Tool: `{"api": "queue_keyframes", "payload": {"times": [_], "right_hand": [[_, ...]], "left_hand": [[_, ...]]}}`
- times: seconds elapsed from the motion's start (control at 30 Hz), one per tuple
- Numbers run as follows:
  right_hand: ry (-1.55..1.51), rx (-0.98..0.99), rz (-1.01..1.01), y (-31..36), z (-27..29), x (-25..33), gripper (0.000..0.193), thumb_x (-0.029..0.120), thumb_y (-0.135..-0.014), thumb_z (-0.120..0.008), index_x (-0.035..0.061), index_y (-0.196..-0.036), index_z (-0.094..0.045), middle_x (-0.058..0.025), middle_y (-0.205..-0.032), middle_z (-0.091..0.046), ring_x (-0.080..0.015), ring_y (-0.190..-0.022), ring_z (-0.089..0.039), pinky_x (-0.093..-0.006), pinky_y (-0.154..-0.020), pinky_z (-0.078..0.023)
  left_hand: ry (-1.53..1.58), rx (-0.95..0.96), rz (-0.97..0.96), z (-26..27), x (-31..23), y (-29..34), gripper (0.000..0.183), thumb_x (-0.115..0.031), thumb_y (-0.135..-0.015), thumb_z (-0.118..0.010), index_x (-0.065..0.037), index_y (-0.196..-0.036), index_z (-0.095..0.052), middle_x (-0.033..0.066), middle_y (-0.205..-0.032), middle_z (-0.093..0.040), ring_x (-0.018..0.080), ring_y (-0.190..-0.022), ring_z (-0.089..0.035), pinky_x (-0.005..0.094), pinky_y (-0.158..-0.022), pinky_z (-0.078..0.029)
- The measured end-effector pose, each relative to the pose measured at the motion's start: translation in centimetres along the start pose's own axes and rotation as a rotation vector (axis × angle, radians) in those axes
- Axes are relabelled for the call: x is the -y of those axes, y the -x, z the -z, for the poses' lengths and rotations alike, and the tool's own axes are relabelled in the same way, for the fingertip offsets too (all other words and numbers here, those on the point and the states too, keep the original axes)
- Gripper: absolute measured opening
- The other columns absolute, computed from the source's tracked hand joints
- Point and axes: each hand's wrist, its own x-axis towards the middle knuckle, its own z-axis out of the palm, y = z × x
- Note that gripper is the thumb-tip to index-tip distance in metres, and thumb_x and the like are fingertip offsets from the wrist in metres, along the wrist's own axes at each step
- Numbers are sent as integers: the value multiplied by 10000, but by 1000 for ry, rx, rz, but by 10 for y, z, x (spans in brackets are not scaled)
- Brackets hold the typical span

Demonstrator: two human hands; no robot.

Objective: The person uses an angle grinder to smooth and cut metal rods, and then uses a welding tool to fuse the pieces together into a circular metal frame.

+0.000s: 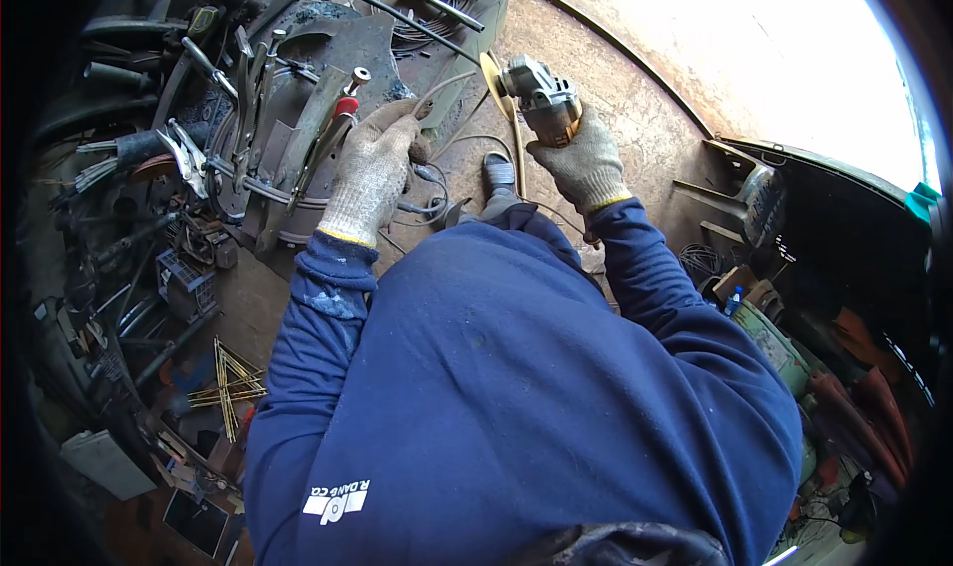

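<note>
My right hand [586, 164], in a grey knit glove, grips an angle grinder [541, 94] with a thin disc [493, 77] on its left side, held up above the floor. My left hand [372, 169], also gloved, rests on a dark curved steel workpiece [347, 55] and seems to close on a thin rod [442, 84]; the grip itself is hard to read. Locking pliers with a red lever [333, 119] are clamped on the workpiece just left of that hand. Another locking clamp [189, 154] sits further left.
Piled metal scrap, bars and tools fill the left side [119, 218]. A bundle of thin yellow rods [228, 382] lies at lower left. A cable [437, 209] runs over the rusty floor by my shoe [499, 174]. Machine parts and a green motor [779, 343] stand at right.
</note>
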Motion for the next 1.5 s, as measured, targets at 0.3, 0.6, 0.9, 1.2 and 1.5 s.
{"api": "queue_keyframes", "payload": {"times": [0.3,0.6,0.9,1.2,1.5], "right_hand": [[49,38,-12,1,1,6,760,256,-669,-872,-5,-1293,-527,-179,-1107,-695,-293,-1018,-687,-384,-898,-544],[105,-3,30,2,-1,1,826,284,-675,-874,-19,-1335,-481,-193,-1128,-688,-311,-1041,-685,-386,-915,-545],[50,-50,61,0,-4,-5,771,333,-639,-855,-6,-1258,-546,-226,-1053,-694,-369,-974,-701,-434,-853,-565],[7,-5,72,1,1,-7,749,324,-638,-855,11,-1249,-558,-210,-1043,-701,-363,-962,-704,-427,-852,-566],[15,-55,77,0,-5,-8,790,340,-642,-846,25,-1302,-548,-217,-1063,-700,-372,-974,-704,-442,-857,-569]], "left_hand": [[36,17,4,-2,-1,4,323,-176,-983,-562,-4,-1241,-650,-17,-723,-607,20,-458,-440,186,-409,-332],[94,19,40,-3,-4,9,310,-168,-976,-556,-15,-1225,-657,-29,-703,-581,14,-461,-432,178,-407,-314],[144,15,79,-3,-3,12,274,-163,-984,-551,-21,-1195,-654,-28,-706,-545,20,-441,-394,190,-384,-304],[127,67,55,8,9,3,308,-187,-949,-608,-34,-1207,-677,16,-727,-653,58,-489,-532,208,-431,-404],[124,40,78,1,-2,8,305,-147,-964,-566,-3,-1219,-653,-21,-694,-556,27,-425,-413,195,-381,-310]]}}
